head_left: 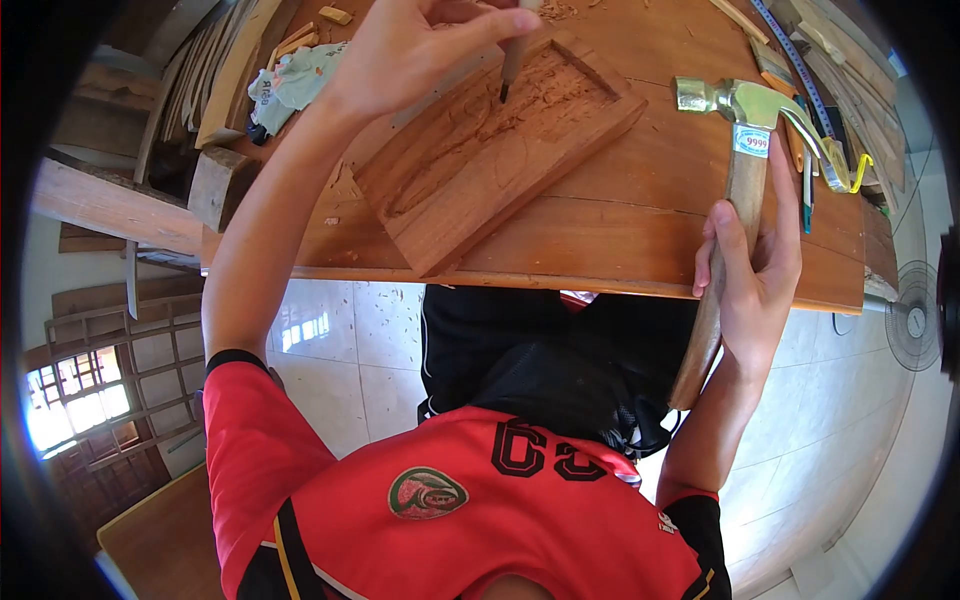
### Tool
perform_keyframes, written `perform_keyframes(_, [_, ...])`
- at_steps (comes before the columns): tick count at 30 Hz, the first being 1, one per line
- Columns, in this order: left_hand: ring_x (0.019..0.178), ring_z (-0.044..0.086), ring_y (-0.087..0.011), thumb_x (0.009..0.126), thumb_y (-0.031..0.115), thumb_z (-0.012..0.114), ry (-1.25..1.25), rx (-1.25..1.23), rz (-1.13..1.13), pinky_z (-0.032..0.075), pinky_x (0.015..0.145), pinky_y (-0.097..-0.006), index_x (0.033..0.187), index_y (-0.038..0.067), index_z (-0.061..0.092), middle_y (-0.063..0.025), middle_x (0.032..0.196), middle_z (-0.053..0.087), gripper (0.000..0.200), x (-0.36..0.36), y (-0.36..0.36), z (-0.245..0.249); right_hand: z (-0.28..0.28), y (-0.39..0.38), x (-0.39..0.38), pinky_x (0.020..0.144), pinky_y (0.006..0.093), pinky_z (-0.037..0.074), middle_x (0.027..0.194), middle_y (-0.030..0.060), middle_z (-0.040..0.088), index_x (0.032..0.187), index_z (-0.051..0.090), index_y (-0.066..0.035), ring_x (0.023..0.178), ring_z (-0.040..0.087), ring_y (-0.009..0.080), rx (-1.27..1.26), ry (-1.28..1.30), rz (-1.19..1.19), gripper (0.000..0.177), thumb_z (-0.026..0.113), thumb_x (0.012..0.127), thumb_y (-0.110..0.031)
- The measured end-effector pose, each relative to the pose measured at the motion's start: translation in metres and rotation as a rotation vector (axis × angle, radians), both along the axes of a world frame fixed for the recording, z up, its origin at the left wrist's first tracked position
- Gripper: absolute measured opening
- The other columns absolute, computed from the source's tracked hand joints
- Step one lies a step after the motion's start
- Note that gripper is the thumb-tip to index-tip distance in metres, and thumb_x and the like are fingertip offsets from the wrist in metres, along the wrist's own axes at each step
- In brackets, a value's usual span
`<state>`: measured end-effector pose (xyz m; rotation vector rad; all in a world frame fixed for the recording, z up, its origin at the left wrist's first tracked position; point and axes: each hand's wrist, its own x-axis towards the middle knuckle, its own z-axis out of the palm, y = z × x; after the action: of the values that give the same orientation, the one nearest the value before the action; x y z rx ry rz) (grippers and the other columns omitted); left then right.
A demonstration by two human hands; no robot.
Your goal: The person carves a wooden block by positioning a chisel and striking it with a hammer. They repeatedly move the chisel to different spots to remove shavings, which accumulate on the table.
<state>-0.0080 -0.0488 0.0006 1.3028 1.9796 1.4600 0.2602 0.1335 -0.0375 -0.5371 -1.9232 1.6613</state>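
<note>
A reddish wooden block (500,185) with a carved-out recess lies at a slant on the wooden table. Curled shavings sit in the recess. Above its far part, my left hand (425,45) grips a chisel (514,62) by the handle, pointing its dark tip down at the recess; whether the tip touches wood I cannot tell. My right hand (755,265) is wrapped round the wooden handle of a claw hammer (745,185), right of the block. The hammer's metal head is at the top, its claw towards the right.
The table (600,235) has its near edge by my lap. A pale crumpled bag (300,78) and wood strips are at the left. Tools, a blue measuring tape (795,60) and more strips lie at the right. A fan (912,315) stands far right.
</note>
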Motion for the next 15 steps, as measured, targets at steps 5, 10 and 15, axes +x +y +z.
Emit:
perform_keyframes(5, [0.094,0.067,-0.0131,0.098,0.01,0.072,0.362,0.081,-0.07,0.056,0.084,-0.0276,0.118,-0.003,0.069,-0.0092,0.108,0.072,0.024,0.006,0.001,-0.007,-0.001,-0.003,0.003,0.043,0.0216,0.037,0.067,-0.0016,0.052,0.162,0.034,-0.009,0.049,0.045,0.0037,0.003,-0.014,0.005,0.067,0.059,0.1,0.0])
perform_keyframes(10, [0.094,0.067,-0.0132,0.097,0.009,0.073,0.46,0.103,-0.033,0.056,0.084,-0.0276,0.119,-0.005,0.069,-0.012,0.11,0.073,0.026,0.018,-0.001,-0.002,-0.003,-0.002,0.003,0.044,0.0217,0.037,0.068,-0.0016,0.053,0.162,0.034,-0.009,0.049,0.045,0.0038,-0.018,-0.001,0.003,0.067,0.059,0.1,0.001])
perform_keyframes(15, [0.094,0.067,-0.0127,0.098,0.008,0.072,0.449,0.126,-0.029,0.056,0.083,-0.0272,0.118,-0.005,0.068,-0.0113,0.11,0.072,0.025,0.014,-0.002,-0.004,-0.004,-0.001,0.005,0.044,0.0219,0.037,0.068,-0.0014,0.053,0.162,0.034,-0.009,0.049,0.045,0.0042,-0.014,0.006,0.009,0.067,0.059,0.1,0.0])
